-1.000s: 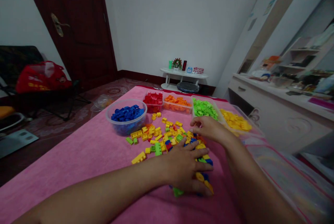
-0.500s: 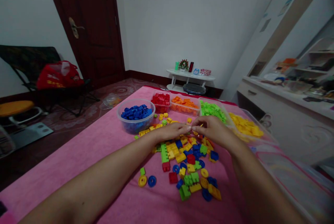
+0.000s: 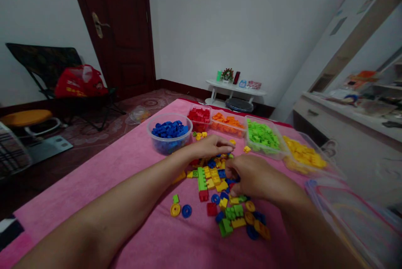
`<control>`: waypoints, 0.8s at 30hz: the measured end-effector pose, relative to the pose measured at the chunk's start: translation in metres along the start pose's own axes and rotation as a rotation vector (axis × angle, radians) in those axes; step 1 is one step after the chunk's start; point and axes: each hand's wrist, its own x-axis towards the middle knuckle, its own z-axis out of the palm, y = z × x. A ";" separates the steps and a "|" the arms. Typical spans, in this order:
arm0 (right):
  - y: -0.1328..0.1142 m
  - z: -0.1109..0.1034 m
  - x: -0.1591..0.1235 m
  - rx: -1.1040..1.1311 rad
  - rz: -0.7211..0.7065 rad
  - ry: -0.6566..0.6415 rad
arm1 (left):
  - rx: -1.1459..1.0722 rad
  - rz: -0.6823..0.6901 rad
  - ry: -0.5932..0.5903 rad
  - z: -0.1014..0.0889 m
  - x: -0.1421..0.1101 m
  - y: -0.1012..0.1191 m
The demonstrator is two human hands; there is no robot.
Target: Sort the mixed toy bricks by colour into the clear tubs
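Observation:
A mixed pile of toy building bricks [image 3: 215,176] in yellow, blue, green and red lies on the pink cloth. Over the pile's far side reaches my left hand [image 3: 215,145], its fingers loosely bent and pointing right; their undersides are hidden. My right hand [image 3: 249,177] is down at the pile's right side. Its fingers are curled, with the thumb apart from them, around loose blue and yellow bricks. Nearer to me lie a green brick [image 3: 225,227], a red brick [image 3: 212,209], a blue wheel [image 3: 186,211] and a yellow wheel [image 3: 175,209].
Behind the pile stand a round tub [image 3: 169,145] of blue bricks and clear boxes of red [image 3: 200,128], orange [image 3: 228,131], green [image 3: 266,149] and yellow bricks [image 3: 301,172]. Clear plastic lids [image 3: 348,219] lie at the right edge. A dresser [image 3: 329,122] stands beyond.
My left hand has moved from on top of the near bricks to the pile's far side, uncovering them. My right hand has come nearer, down onto the bricks. The view has turned left.

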 end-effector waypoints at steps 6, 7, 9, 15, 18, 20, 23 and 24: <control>0.002 0.004 0.003 -0.046 -0.041 -0.007 | 0.314 0.140 -0.100 -0.009 -0.011 0.038; 0.000 0.003 0.001 -0.047 -0.053 0.041 | 0.376 0.118 -0.100 -0.011 -0.013 0.043; -0.008 -0.001 -0.004 -0.027 -0.083 0.131 | 0.505 0.071 -0.062 -0.014 -0.018 0.052; -0.043 -0.007 -0.014 0.024 -0.131 0.095 | 0.673 0.090 0.138 -0.025 -0.021 0.053; -0.056 -0.005 -0.012 -0.021 -0.095 0.045 | 0.677 0.085 0.145 -0.025 -0.021 0.053; -0.060 0.000 -0.010 -0.018 -0.114 0.015 | 0.682 0.069 0.142 -0.023 -0.021 0.054; -0.060 0.015 -0.011 0.036 -0.209 0.009 | 0.685 0.037 0.141 -0.019 -0.022 0.057; -0.060 0.022 -0.011 0.057 -0.244 0.010 | 0.686 0.028 0.140 -0.018 -0.022 0.058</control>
